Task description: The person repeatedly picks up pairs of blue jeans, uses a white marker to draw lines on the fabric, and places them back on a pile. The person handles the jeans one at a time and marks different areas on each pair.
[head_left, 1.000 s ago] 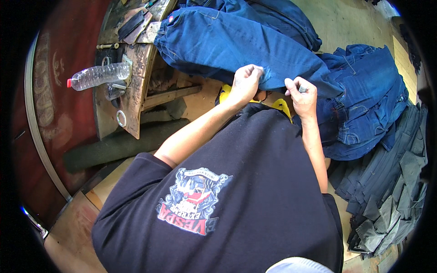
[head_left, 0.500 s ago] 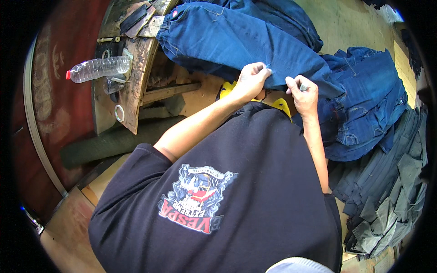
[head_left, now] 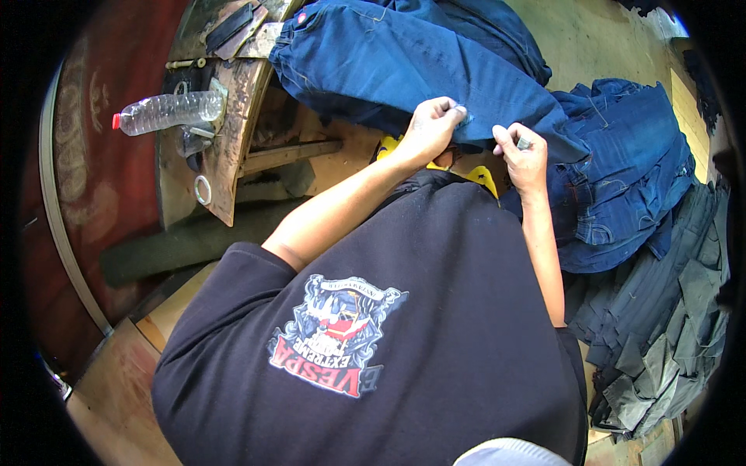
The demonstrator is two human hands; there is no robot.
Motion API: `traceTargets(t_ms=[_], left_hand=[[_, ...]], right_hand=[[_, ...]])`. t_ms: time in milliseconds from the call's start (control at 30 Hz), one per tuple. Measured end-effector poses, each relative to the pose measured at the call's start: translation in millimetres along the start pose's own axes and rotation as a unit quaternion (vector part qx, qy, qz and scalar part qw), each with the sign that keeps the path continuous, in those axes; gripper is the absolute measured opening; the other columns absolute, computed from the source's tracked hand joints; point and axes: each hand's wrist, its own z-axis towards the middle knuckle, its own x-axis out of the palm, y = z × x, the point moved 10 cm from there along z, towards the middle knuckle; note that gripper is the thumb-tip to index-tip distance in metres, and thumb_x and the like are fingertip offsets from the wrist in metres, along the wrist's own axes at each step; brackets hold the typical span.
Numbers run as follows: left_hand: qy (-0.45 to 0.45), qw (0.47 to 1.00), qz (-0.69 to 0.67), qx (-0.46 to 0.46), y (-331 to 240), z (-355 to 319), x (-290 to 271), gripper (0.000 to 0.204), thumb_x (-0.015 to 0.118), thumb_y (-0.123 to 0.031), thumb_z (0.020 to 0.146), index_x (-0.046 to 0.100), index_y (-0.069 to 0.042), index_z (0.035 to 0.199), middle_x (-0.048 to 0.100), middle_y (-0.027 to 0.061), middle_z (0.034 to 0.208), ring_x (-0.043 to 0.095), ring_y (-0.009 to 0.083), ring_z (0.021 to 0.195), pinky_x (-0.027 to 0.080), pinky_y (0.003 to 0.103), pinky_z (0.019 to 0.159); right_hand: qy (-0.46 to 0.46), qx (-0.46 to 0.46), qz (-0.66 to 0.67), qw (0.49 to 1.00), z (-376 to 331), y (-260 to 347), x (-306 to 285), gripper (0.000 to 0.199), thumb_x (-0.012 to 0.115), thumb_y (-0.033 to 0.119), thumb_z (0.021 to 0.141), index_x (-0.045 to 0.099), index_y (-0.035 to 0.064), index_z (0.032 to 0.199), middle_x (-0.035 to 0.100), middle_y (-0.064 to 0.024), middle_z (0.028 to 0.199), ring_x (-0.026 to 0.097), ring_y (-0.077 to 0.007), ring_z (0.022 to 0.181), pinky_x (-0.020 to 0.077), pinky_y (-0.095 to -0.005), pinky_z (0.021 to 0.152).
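Note:
Blue denim trousers (head_left: 388,66) with a gathered elastic edge lie stretched out in front of me. My left hand (head_left: 434,128) is closed in a pinch on their near edge, thumb against the fingers, and a pale blue spot of cloth shows at the fingertips. A short way to the right, my right hand (head_left: 522,159) is raised with curled fingers, just off the denim. A small grey piece (head_left: 524,144) shows between its fingers; its kind is too small to make out. Any thread between the hands is not visible.
More blue denim garments (head_left: 622,171) lie heaped at the right, above a pile of grey cloth (head_left: 653,342). At left, a worn wooden table (head_left: 247,109) carries a clear plastic bottle (head_left: 167,113) with a red cap, a dark flat object (head_left: 229,29) and a white ring (head_left: 203,190).
My left hand has shifted slightly up along the denim edge, its fingers still pinched. My right hand has moved a little to the right and up, away from the left.

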Motion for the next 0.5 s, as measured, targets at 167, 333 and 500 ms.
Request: traceTargets(t_ms=[167, 333, 500], left_hand=[[0.016, 0.997, -0.054, -0.061, 15.9, -5.7, -10.2, 0.031, 0.062, -0.029, 0.111, 0.071, -0.005, 0.094, 0.063, -0.0046, 0.083, 0.054, 0.0065, 0.075, 0.045, 0.028, 0.069], [0.07, 0.992, -0.065, -0.08, 19.2, -17.5, -18.3, 0.022, 0.066, -0.024, 0.112, 0.072, -0.006, 0.101, 0.066, -0.0032, 0.086, 0.057, 0.007, 0.075, 0.046, 0.025, 0.069], [0.101, 0.991, -0.064, -0.057, 11.2, -33.3, -19.9, 0.019, 0.065, -0.023, 0.113, 0.07, -0.006, 0.109, 0.068, -0.002, 0.091, 0.061, 0.0077, 0.081, 0.051, 0.026, 0.075]], right_hand=[[-0.003, 0.001, 0.008, 1.0, 0.4, -1.0, -1.4, 0.039, 0.081, 0.028, 0.104, 0.067, 0.0072, 0.073, 0.061, 0.0064, 0.065, 0.044, -0.0007, 0.058, 0.0314, -0.0243, 0.055], [0.008, 0.004, 0.0, 1.0, 0.9, -4.7, 0.4, 0.038, 0.081, 0.027, 0.104, 0.068, 0.0072, 0.074, 0.063, 0.0055, 0.067, 0.044, -0.0007, 0.058, 0.0317, -0.0238, 0.055], [0.014, 0.013, 0.023, 1.0, 2.0, -8.0, 0.3, 0.037, 0.082, 0.026, 0.103, 0.068, 0.0081, 0.074, 0.066, 0.0046, 0.068, 0.044, -0.0006, 0.058, 0.031, -0.0237, 0.055]])
